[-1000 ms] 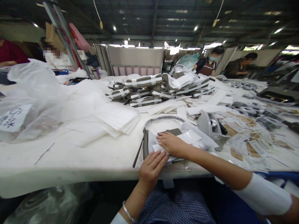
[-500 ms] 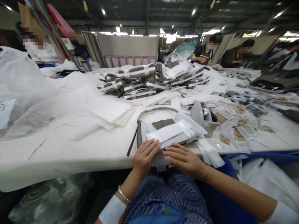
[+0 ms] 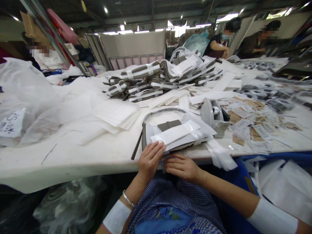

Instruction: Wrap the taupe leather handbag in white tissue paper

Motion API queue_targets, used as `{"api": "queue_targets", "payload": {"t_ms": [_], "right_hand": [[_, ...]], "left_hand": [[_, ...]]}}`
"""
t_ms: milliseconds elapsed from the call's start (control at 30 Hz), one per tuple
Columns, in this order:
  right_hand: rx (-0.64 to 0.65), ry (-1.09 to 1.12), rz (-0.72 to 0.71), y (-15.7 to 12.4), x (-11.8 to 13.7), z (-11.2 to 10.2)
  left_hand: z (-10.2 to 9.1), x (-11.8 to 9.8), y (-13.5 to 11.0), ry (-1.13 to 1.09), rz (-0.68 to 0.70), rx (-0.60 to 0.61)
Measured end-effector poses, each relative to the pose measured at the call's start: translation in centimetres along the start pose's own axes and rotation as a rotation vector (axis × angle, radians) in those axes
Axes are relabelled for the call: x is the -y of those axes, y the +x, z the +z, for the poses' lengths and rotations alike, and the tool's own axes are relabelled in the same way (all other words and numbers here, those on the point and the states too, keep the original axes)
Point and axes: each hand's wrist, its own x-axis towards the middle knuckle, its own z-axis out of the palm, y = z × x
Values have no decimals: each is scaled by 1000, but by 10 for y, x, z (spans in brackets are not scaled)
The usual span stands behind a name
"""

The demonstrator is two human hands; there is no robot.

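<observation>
My left hand (image 3: 149, 159) lies flat with fingers stretched out on the near edge of a grey-olive bag (image 3: 169, 125) wrapped in white paper (image 3: 175, 135) at the table's front edge. My right hand (image 3: 181, 166) sits just below the table edge beside it, fingers curled onto the white paper hanging over the edge. A clear plastic sleeve lies across the top of the wrapped bag. A curved grey strap (image 3: 162, 112) arcs behind it.
A heap of wrapped grey bags (image 3: 156, 81) fills the table's middle. White sheets (image 3: 114, 117) lie to the left, a clear plastic bag (image 3: 26, 97) far left. A grey tape dispenser (image 3: 214, 117) and scattered tags (image 3: 253, 126) are right. Other people work at the far side.
My right hand has come off the top of the wrapped bag and down to the table's front edge, next to my left hand. The view tilted down and left.
</observation>
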Motion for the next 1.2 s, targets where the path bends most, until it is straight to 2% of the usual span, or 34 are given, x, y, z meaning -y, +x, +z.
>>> {"api": "queue_targets", "payload": {"t_ms": [167, 400, 600, 767, 900, 1067, 1200], "right_hand": [[167, -85, 64, -11, -4, -3], [-41, -97, -6, 6, -12, 5], [-70, 15, -44, 8, -3, -1], [-80, 160, 106, -1, 19, -4], [-72, 211, 174, -3, 31, -13], [-118, 228, 313, 15, 29, -33], [-204, 192, 411, 34, 19, -42]], "left_hand": [[-1, 0, 1, -15, -42, 23], [-8, -15, 10, 122, -36, 49], [-6, -25, 12, 255, -56, 67], [3, -12, 5, 203, -8, 48], [7, -6, 1, 184, -18, 34], [8, -7, 1, 177, -35, 22], [4, -10, 1, 188, -13, 79]]}}
